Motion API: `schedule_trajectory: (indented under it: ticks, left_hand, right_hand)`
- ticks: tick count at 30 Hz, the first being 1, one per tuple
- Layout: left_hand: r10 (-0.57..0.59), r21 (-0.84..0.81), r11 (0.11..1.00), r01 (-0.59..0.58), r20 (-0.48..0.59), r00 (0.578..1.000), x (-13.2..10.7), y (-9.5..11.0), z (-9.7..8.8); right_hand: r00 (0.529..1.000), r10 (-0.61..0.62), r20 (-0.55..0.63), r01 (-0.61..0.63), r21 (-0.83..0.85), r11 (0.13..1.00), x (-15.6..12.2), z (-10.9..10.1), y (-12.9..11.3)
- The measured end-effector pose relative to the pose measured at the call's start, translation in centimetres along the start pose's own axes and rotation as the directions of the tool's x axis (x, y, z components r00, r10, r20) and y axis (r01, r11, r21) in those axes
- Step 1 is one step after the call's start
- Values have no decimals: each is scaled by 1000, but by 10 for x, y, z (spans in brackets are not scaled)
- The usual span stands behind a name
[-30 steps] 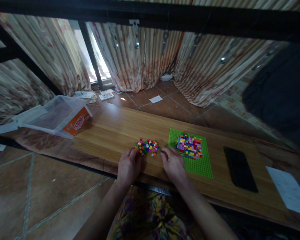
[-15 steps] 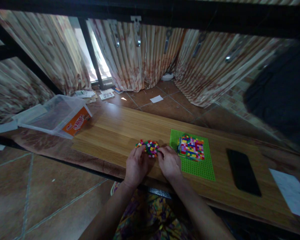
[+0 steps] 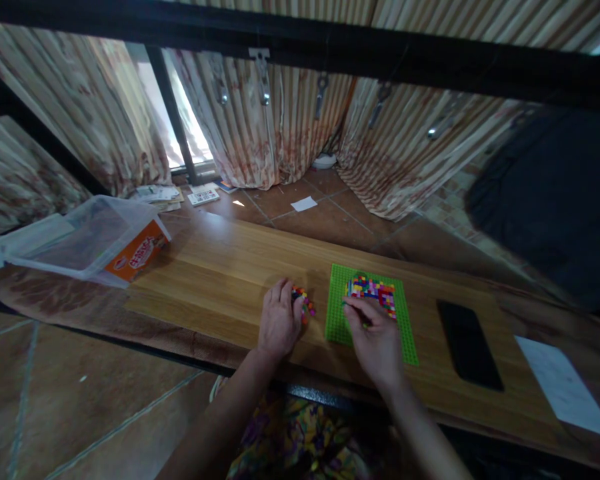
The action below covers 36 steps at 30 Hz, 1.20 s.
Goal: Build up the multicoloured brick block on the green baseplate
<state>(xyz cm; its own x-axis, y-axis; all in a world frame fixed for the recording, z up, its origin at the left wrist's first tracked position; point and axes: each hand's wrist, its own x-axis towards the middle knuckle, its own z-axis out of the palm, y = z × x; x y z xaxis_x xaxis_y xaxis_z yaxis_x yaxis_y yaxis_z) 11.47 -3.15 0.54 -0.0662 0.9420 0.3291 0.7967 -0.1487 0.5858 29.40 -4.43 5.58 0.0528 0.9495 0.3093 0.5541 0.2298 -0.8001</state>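
Note:
My left hand (image 3: 280, 323) lies on the table at the left side of a small pile of loose, coloured toy bricks (image 3: 307, 307). Its fingers are stretched out and partly cover the pile. Over a green studded baseplate (image 3: 335, 320) hovers my right hand (image 3: 377, 333), thumb and forefinger pinched on a tiny, apparently green brick (image 3: 345, 302) near the left edge of the mosaic. That mosaic of multicoloured bricks (image 3: 375, 288) sits on the upper part of the baseplate, its lower part hidden behind my right hand.
A black phone-like slab (image 3: 470, 343) lies right of the baseplate, with a white sheet (image 3: 565, 383) beyond it. At the table's left end stands a clear plastic bin (image 3: 87, 243) with an orange label. Papers (image 3: 203, 195) lie on the floor near the curtains.
My right hand has moved from the loose pile rightward over the baseplate, pinching a small brick. My left hand has flattened beside the pile. The view has shifted slightly.

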Motion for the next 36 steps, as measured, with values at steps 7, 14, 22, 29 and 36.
schedule_trajectory:
  ticks: [7, 14, 22, 29, 36]
  left_hand:
    - [-32, -77, 997, 29, -34, 999, 3, -6, -2]
    - [-69, 116, 990, 84, -127, 989, 26, -56, -33]
    - [-93, 250, 959, 134, -168, 981, 40, -92, -48]
    - [-101, 253, 956, 146, -183, 978, 38, -89, -46]
    - [-100, 254, 957, 143, -175, 979, 38, -91, -46]
  right_hand:
    - [992, 55, -111, -73, -165, 984, 31, -47, 33]
    - [995, 94, 25, -81, -319, 944, 51, -46, 38]
    - [992, 108, 68, -68, -435, 898, 68, -42, 36]
    - [985, 127, 119, -55, -477, 877, 70, -44, 35]
    - [986, 136, 94, -75, -479, 875, 71, -41, 36]
